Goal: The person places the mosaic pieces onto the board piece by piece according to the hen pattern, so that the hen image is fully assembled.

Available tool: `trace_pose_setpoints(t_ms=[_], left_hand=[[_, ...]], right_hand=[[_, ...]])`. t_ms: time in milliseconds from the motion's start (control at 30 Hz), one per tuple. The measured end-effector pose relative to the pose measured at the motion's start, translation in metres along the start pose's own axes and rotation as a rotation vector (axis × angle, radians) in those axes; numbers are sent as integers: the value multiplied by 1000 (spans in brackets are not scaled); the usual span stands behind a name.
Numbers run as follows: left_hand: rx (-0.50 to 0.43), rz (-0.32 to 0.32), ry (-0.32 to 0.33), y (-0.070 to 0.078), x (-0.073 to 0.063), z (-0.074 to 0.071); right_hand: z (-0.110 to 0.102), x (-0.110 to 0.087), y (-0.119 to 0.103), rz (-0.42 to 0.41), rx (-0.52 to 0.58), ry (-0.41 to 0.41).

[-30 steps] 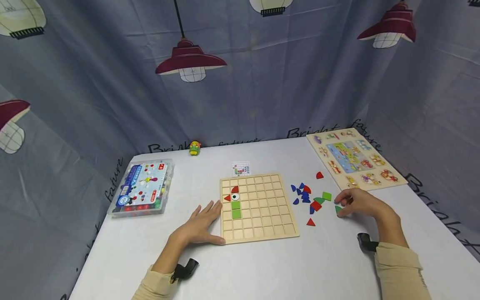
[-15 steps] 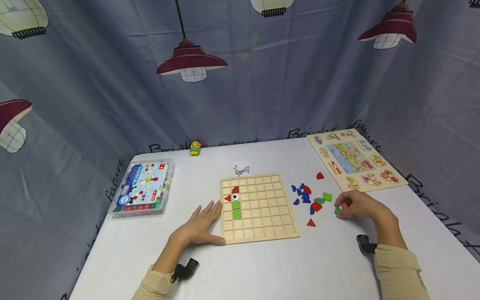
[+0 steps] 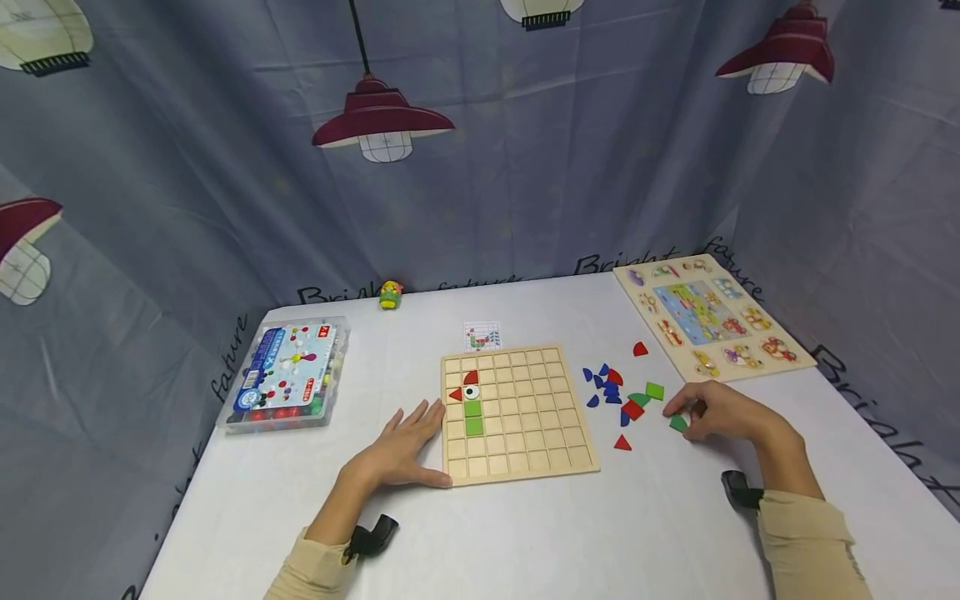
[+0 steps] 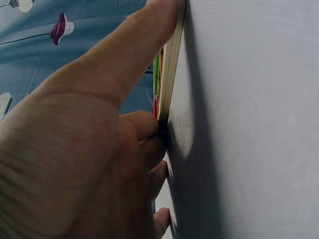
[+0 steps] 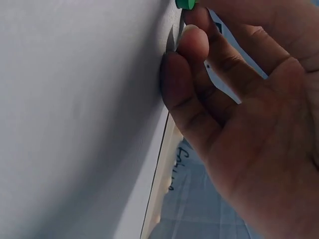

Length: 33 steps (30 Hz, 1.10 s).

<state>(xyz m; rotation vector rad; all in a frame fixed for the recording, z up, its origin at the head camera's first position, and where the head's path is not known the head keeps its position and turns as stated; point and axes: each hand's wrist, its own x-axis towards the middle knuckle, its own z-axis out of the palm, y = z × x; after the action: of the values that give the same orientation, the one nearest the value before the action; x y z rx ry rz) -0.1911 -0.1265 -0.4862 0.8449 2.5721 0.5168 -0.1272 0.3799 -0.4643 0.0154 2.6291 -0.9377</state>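
My left hand (image 3: 405,447) lies with fingers spread along the left side of the wooden grid board (image 3: 525,417), thumb at its near left corner. In the left wrist view, the thumb (image 4: 134,42) lies against the board's edge (image 4: 172,74). On the board sit two green square tiles (image 3: 473,417), a round eye tile (image 3: 471,392) and two red tiles (image 3: 470,377). My right hand (image 3: 723,412) holds a small green tile (image 3: 678,423) by thumb and fingers, low over the table. The right wrist view shows only the end of that tile (image 5: 185,4), its full shape hidden.
Loose blue tiles (image 3: 611,392), red tiles (image 3: 633,410) and a green square (image 3: 655,391) lie right of the board. A picture card (image 3: 482,336) lies behind it. A clear plastic case (image 3: 285,375) is at left, a picture puzzle (image 3: 712,317) back right, a toy figure (image 3: 390,294) behind.
The green tile has turned in my right fingers, and that hand has shifted slightly. My left hand stays in place at the board.
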Motion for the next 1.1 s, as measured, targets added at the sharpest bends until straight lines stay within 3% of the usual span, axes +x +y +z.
trace_pose_setpoints(t_ms=[433,667,1100], left_hand=[[15,-12,-10,-1,2,-1],[18,-16,-15,-2,3,0],[7,-19,-12,0,3,-1]], right_hand=[[-3,-3,-2,67,-71,28],[0,-7,-1,11,-23,8],[1,-7,-5,16,-55,0]])
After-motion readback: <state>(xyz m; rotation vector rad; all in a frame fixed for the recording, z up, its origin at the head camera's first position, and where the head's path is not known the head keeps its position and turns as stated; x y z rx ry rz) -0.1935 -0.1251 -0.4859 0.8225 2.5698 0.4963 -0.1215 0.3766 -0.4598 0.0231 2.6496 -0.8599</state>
